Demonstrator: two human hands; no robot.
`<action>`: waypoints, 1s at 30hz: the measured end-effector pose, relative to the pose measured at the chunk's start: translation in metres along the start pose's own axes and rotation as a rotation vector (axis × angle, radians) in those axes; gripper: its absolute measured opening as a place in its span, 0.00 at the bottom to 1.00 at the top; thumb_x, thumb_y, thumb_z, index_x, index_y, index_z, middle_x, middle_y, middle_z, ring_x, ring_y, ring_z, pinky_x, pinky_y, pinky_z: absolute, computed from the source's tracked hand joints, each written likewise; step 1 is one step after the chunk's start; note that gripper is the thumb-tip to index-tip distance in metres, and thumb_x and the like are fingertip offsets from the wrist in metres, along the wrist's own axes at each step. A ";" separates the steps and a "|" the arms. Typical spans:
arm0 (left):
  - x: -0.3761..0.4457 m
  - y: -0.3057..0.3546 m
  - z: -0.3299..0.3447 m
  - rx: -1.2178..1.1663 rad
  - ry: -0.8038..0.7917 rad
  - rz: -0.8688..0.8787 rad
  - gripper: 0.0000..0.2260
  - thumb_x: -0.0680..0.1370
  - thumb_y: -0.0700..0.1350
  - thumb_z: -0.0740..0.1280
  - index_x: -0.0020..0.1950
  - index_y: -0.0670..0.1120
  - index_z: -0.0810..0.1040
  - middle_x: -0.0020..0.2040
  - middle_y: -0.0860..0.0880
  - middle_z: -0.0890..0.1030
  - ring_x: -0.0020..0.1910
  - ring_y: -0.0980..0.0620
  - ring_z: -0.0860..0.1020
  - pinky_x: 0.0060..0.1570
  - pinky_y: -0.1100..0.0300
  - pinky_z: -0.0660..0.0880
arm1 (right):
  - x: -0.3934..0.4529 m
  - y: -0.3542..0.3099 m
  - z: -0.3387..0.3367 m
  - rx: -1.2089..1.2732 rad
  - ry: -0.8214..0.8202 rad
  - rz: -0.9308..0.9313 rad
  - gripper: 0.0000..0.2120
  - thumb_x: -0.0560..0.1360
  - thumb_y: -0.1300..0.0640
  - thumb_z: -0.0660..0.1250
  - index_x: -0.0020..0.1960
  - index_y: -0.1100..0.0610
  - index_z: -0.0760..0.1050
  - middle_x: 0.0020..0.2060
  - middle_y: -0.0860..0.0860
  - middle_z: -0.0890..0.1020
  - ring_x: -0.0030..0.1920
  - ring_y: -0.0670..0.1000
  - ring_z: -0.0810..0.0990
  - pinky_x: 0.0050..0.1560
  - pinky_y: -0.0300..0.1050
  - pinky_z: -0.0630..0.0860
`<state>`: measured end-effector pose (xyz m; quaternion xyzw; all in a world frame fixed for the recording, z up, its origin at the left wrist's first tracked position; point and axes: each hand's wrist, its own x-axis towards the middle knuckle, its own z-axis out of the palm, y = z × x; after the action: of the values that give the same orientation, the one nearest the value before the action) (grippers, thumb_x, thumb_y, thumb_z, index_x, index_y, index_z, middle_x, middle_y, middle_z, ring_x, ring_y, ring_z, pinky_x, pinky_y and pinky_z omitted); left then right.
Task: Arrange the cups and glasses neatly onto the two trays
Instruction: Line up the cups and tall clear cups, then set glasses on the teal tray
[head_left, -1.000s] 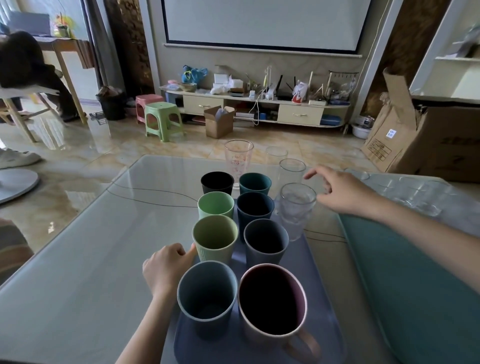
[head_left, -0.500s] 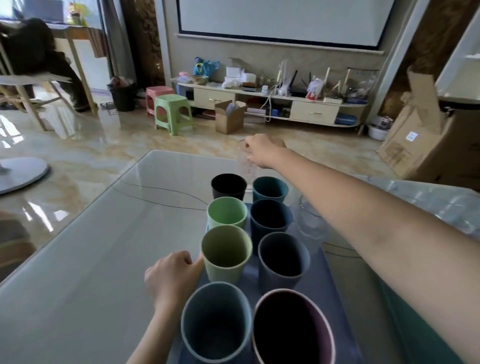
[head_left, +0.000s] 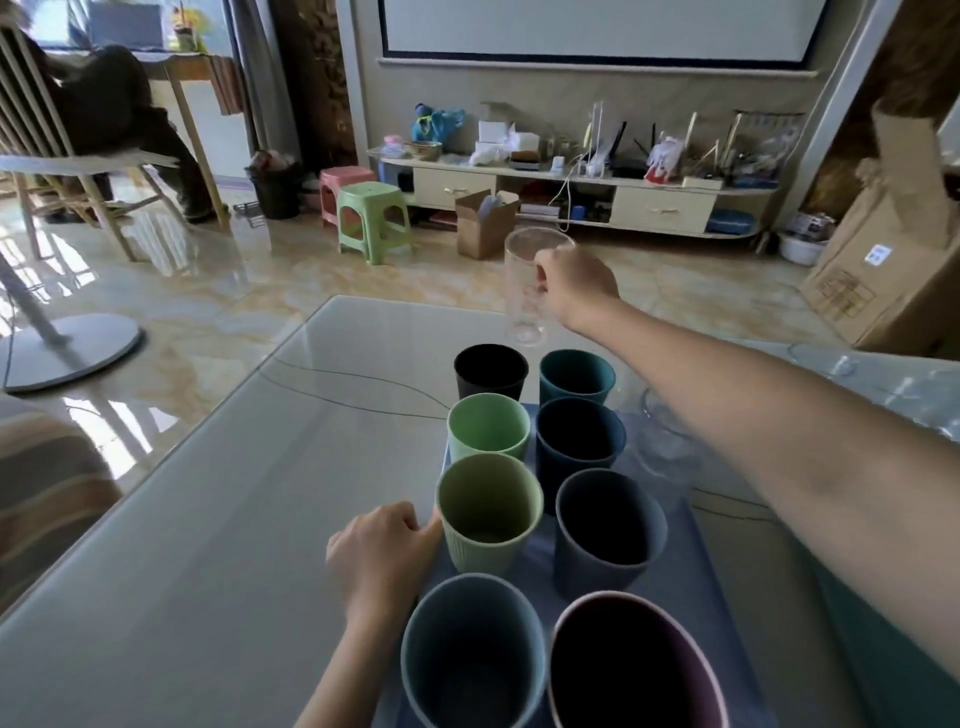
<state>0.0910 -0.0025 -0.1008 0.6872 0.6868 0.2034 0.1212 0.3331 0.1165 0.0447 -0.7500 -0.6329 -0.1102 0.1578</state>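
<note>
A blue-grey tray holds two rows of coloured cups, from a black cup and a teal cup at the far end to a grey-blue cup and a pink-rimmed mug nearest me. My right hand grips a tall clear glass, lifted above the table beyond the far cups. Resting at the tray's left edge, my left hand is curled with its thumb against the olive-green cup. Clear glasses stand right of the tray, partly hidden by my forearm.
A teal tray lies at the right under my arm. The glass-topped table stretches left of the cups. More clear glassware sits at the far right. Beyond the table are stools, cardboard boxes and a seated person.
My right hand reached from the right-hand glasses to the tall glass at the far end, closed on it and raised it off the table. My left hand stayed beside the tray.
</note>
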 end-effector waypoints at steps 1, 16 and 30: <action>-0.001 0.000 -0.002 0.002 -0.001 0.001 0.18 0.74 0.54 0.59 0.32 0.45 0.78 0.28 0.51 0.75 0.29 0.55 0.68 0.35 0.59 0.64 | -0.003 0.001 -0.014 0.020 0.050 -0.007 0.08 0.76 0.62 0.61 0.53 0.59 0.74 0.49 0.56 0.78 0.50 0.58 0.78 0.43 0.47 0.71; -0.037 -0.041 -0.019 -0.212 -0.170 0.234 0.11 0.70 0.55 0.61 0.36 0.49 0.75 0.37 0.51 0.76 0.48 0.47 0.71 0.43 0.56 0.61 | -0.192 0.048 -0.196 0.171 0.258 -0.103 0.03 0.74 0.67 0.66 0.47 0.64 0.77 0.42 0.57 0.82 0.42 0.56 0.79 0.46 0.53 0.76; -0.068 -0.046 -0.025 -0.192 -0.128 0.218 0.19 0.66 0.56 0.55 0.44 0.47 0.79 0.46 0.45 0.80 0.54 0.43 0.71 0.52 0.53 0.64 | -0.297 0.052 -0.133 0.185 -0.020 -0.013 0.03 0.75 0.64 0.65 0.43 0.59 0.76 0.41 0.51 0.80 0.44 0.52 0.79 0.47 0.50 0.76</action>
<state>0.0410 -0.0712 -0.1070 0.7544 0.5765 0.2359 0.2071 0.3374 -0.2124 0.0541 -0.7290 -0.6468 -0.0448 0.2196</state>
